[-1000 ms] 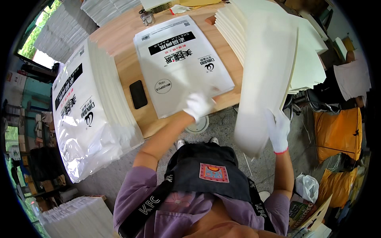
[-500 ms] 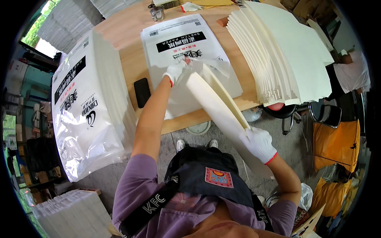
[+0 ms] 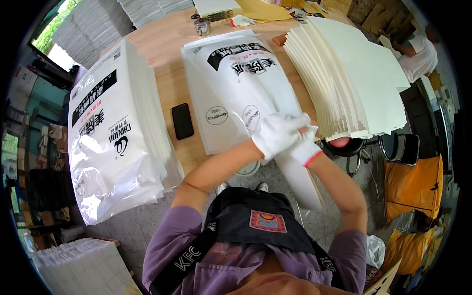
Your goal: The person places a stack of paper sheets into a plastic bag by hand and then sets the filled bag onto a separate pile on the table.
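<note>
Paper (image 3: 301,187) hangs below the fingers, off the near edge of the table (image 3: 169,66), its upper part hidden by the gloves and the mouth of a bulging bag (image 3: 276,93). From my end I have the right hand (image 3: 306,149) closed around the paper. The left hand (image 3: 276,133) crosses over it at the bag's mouth, fingers bent; whether they pinch anything I can't tell on my view. Just beyond and left of the fingertips, flat bags (image 3: 204,141) lie under the bulging one. Further left I see a phone (image 3: 182,121), then filled bags (image 3: 101,113). Right of the fingers stands a stack (image 3: 371,78) of pale sheets, with a stool (image 3: 348,147) below. Far past the fingers sits a metal pot (image 3: 202,27).
</note>
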`<state>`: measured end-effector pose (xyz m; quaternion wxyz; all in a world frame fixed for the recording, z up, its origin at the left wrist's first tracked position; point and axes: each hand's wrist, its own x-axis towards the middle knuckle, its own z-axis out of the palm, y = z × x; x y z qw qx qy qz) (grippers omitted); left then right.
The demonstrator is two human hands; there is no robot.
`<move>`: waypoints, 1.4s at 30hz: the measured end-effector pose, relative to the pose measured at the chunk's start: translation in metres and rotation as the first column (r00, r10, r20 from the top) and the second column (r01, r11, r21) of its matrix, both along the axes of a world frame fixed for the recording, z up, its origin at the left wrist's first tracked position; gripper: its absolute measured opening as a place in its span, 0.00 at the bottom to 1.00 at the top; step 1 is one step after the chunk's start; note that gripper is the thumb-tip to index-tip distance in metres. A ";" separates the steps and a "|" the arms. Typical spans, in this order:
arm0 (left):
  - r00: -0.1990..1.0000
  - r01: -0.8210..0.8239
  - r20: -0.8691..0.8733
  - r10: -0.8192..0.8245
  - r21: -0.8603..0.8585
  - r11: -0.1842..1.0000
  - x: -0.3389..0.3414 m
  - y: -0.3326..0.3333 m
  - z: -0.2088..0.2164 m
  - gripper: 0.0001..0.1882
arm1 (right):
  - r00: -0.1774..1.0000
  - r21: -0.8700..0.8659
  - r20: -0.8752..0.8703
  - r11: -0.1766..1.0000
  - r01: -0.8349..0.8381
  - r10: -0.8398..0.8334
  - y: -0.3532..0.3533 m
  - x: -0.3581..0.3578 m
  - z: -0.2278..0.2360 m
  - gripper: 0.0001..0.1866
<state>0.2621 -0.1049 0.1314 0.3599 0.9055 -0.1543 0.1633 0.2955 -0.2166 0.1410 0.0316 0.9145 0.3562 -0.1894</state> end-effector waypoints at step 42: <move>0.738 -0.560 -0.639 0.215 -0.403 0.724 -0.218 0.118 -0.104 0.14 | 0.526 0.316 -0.809 0.562 0.764 -0.261 -0.184 -0.042 -0.196 0.20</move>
